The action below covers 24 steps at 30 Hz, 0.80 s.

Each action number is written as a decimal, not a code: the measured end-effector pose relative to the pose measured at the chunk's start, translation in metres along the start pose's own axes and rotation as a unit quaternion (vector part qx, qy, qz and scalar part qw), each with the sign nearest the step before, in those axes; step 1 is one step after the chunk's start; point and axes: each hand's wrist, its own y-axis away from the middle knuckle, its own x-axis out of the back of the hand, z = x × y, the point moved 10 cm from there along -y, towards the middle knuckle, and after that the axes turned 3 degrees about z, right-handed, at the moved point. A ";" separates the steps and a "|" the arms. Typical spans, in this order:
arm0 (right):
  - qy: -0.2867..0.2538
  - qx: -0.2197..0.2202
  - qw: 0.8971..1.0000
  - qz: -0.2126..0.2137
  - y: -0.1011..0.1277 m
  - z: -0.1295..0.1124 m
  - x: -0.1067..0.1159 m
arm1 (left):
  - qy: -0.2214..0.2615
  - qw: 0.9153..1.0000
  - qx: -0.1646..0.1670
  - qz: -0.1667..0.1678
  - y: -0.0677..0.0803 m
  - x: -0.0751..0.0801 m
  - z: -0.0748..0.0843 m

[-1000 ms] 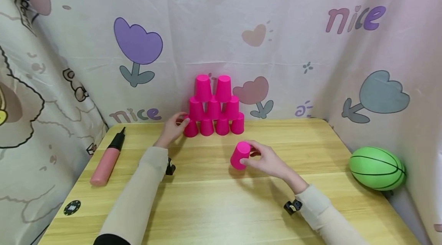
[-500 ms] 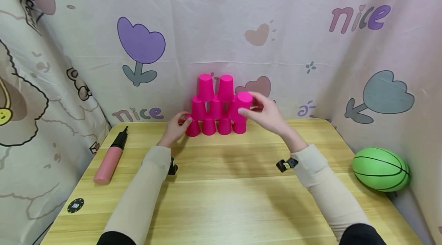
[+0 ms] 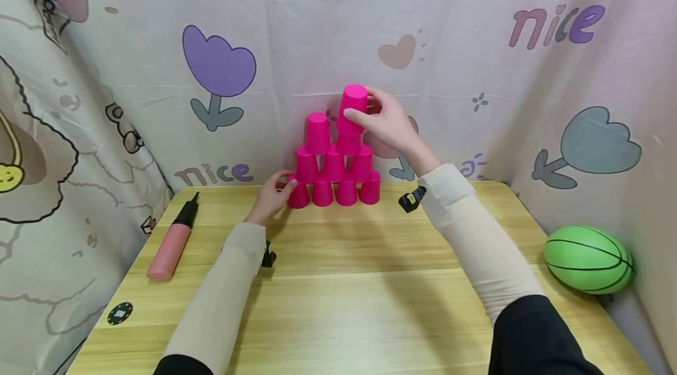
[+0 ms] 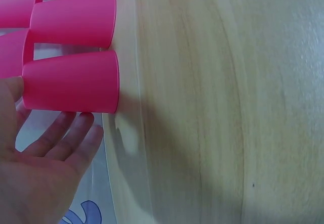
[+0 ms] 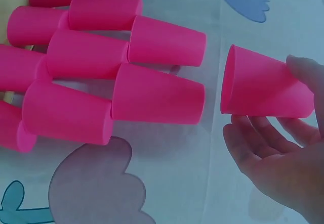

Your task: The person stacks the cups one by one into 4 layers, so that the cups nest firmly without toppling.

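Note:
A pyramid of upside-down pink cups stands at the table's far edge against the cloth, three rows tall. My right hand grips one more pink cup, mouth down, just above the top row's right cup. In the right wrist view the held cup hangs clear of the stack, with my right hand beneath it. My left hand rests with straight fingers against the bottom left cup; the left wrist view shows that cup beside my left hand's fingers.
A pink air pump with a black nozzle lies at the table's left. A black chip sits near the front left corner. A green ball rests at the right edge. The wooden table is walled by printed cloth.
My right hand lifted the loose pink cup off the table and carried it up and back to above the pyramid's top row. My left hand stayed at the bottom left cup.

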 end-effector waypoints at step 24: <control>0.044 -0.040 0.998 -0.006 -0.053 0.004 -0.031 | 0.000 1.000 -0.014 0.002 0.001 0.001 0.002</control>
